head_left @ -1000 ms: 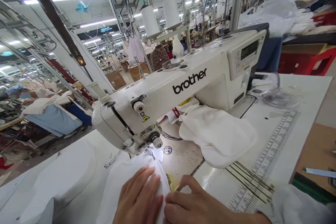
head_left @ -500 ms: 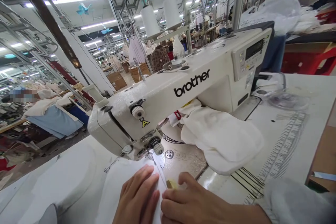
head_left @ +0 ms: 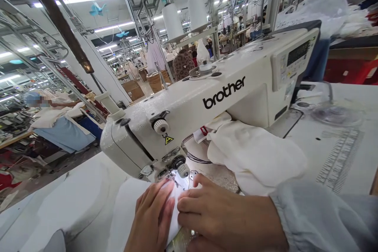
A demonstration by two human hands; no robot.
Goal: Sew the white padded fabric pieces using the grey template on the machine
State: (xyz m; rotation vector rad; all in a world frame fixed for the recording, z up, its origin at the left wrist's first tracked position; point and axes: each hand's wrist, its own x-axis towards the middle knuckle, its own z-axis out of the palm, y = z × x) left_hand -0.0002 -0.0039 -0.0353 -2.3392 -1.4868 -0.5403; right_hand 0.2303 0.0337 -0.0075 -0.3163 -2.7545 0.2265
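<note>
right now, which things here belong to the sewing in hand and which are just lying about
In hand: left hand, right hand, white fabric piece pressed under both, sewing machine.
Lying about: bundled white cloth under the machine arm, clear plastic piece, printed ruler.

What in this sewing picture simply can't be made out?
Head view only.
The needle: hidden behind the machine head and lamp glare.
Seam line on the cloth: covered by the left hand and right hand.
Whether the right hand pinches anything: its knuckles hide the fingertips.
Digits on the panel: too small.
Left forearm: cut off by the bottom edge.
</note>
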